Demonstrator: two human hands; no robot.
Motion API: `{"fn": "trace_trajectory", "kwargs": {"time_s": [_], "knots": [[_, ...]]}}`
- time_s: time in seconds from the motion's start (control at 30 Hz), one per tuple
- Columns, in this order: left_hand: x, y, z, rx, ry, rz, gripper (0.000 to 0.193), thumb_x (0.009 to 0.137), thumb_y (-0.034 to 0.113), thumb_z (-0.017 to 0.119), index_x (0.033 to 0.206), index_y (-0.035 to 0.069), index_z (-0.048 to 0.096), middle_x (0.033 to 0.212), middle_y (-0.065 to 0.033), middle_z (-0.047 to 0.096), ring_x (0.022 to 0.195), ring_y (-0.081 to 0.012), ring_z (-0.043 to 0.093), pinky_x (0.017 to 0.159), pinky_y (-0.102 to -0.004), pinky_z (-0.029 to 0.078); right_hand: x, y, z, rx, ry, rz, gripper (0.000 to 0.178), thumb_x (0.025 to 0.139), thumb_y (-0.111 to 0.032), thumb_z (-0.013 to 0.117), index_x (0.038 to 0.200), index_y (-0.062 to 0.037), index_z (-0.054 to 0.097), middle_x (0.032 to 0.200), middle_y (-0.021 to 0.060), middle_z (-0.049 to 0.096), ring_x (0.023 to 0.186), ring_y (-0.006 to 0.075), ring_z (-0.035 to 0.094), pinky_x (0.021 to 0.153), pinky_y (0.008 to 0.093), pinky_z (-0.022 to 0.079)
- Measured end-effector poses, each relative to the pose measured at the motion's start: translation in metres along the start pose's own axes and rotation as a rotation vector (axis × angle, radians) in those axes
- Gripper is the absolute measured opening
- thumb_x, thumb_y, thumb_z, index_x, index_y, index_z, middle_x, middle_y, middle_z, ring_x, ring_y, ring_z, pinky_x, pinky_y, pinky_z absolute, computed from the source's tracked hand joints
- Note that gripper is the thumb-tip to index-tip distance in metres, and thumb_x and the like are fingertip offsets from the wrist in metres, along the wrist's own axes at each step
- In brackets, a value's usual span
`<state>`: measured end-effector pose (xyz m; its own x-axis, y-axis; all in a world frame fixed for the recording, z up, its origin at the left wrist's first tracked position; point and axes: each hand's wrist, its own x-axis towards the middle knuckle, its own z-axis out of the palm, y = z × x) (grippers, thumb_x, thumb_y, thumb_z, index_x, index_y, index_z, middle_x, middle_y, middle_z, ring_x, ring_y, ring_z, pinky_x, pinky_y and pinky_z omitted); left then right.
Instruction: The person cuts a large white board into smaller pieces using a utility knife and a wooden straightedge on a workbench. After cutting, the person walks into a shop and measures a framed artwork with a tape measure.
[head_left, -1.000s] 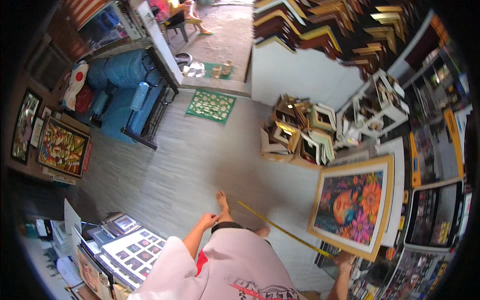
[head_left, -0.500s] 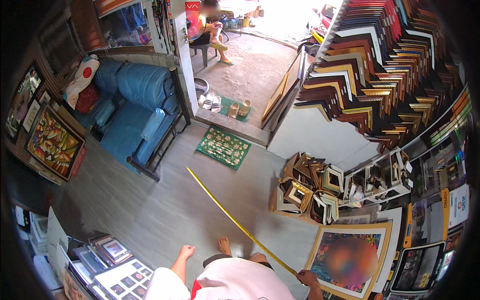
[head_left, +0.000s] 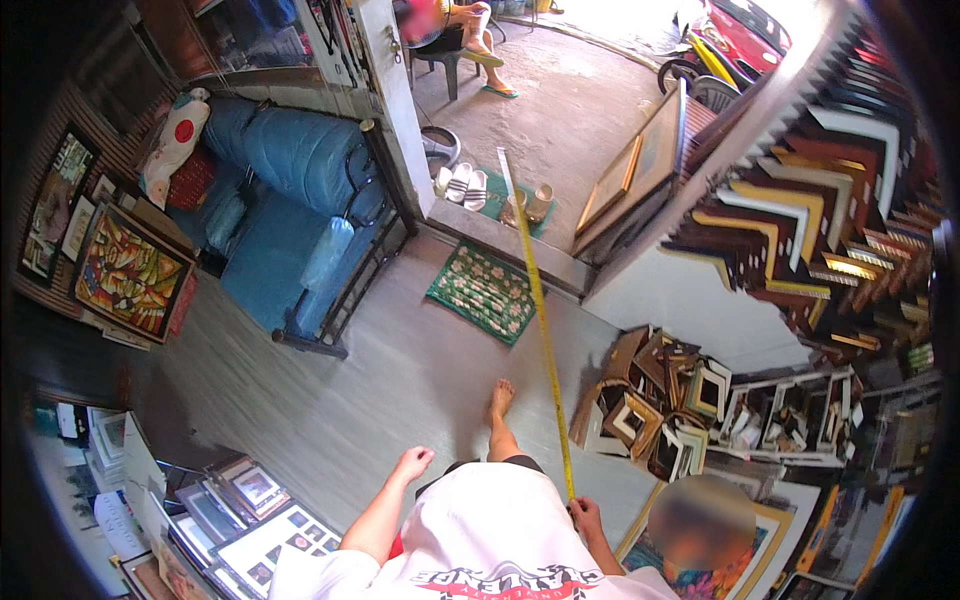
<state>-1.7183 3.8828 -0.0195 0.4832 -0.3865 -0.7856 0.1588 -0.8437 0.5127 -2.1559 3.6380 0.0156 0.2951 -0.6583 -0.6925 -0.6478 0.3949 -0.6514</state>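
My right hand (head_left: 586, 516), low and right of my body, is closed around the near end of a yellow tape measure (head_left: 548, 345). Its long blade sticks out stiffly ahead of me, passing right of the green floral doormat (head_left: 483, 291). From this angle the far tip overlaps the shoes in the doorway. Whatever part of the tape lies inside my palm is hidden. My left hand (head_left: 412, 464) hangs ahead of my left side with its fingers curled in, and nothing shows in it. One bare foot (head_left: 502, 396) is forward on the grey floor.
A blue sofa (head_left: 290, 245) stands at left by the doorway. To the right, a box of frame pieces (head_left: 632, 410) sits under a wall of corner samples (head_left: 790, 215). Framed pictures (head_left: 255, 490) lie at lower left. Outside, a person sits on a chair (head_left: 437, 72) near a yellow motorbike (head_left: 715, 60).
The tape's blade has swung from pointing forward-left to nearly straight ahead, toward the doorway. My right hand still grips it. My view has shifted, and a foot has stepped forward.
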Motion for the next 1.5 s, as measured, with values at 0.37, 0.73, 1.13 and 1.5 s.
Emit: {"fn": "trace_trajectory", "kwargs": {"time_s": [0.37, 0.73, 1.13, 1.5], "knots": [[0.073, 0.115, -0.107, -0.251, 0.154, -0.329, 0.034, 0.101, 0.032, 0.063, 0.117, 0.003, 0.068, 0.102, -0.0088, 0.075, 0.087, -0.018, 0.071, 0.073, -0.0325, 0.056, 0.282, -0.332, 0.039, 0.211, 0.129, -0.315, 0.024, 0.102, -0.023, 0.062, 0.091, -0.0027, 0.067, 0.076, -0.0012, 0.063, 0.068, 0.0072, 0.054, 0.061, 0.0261, 0.043], [0.296, 0.345, -0.22, 0.035, -0.057, -0.194, 0.036, 0.098, 0.033, 0.065, 0.112, 0.0, 0.072, 0.095, -0.0092, 0.075, 0.084, -0.0169, 0.068, 0.075, -0.0339, 0.055, 0.384, -0.509, 0.078, 0.151, 0.209, -0.264, 0.021, 0.1, -0.021, 0.065, 0.092, -0.0024, 0.071, 0.074, -0.0023, 0.064, 0.069, 0.0058, 0.054, 0.062, 0.0245, 0.044], [0.546, 0.657, -0.361, 0.283, -0.019, 0.2, 0.033, 0.097, 0.033, 0.065, 0.102, 0.002, 0.072, 0.086, -0.0063, 0.073, 0.079, -0.0125, 0.066, 0.071, -0.0305, 0.053, 0.457, -0.618, 0.108, 0.219, 0.399, -0.112, 0.018, 0.096, -0.018, 0.067, 0.095, -0.0018, 0.074, 0.079, 0.0025, 0.069, 0.071, 0.0099, 0.061, 0.066, 0.0272, 0.049], [0.581, 0.816, -0.354, 0.559, -0.283, 0.191, 0.038, 0.098, 0.035, 0.063, 0.105, -0.001, 0.072, 0.094, -0.0082, 0.074, 0.081, -0.0177, 0.068, 0.076, -0.0344, 0.054, 0.514, -0.708, 0.093, 0.436, 0.567, -0.092, 0.018, 0.091, -0.02, 0.071, 0.095, -0.0031, 0.075, 0.088, 0.0126, 0.072, 0.081, 0.0256, 0.07, 0.073, 0.036, 0.054]]}}
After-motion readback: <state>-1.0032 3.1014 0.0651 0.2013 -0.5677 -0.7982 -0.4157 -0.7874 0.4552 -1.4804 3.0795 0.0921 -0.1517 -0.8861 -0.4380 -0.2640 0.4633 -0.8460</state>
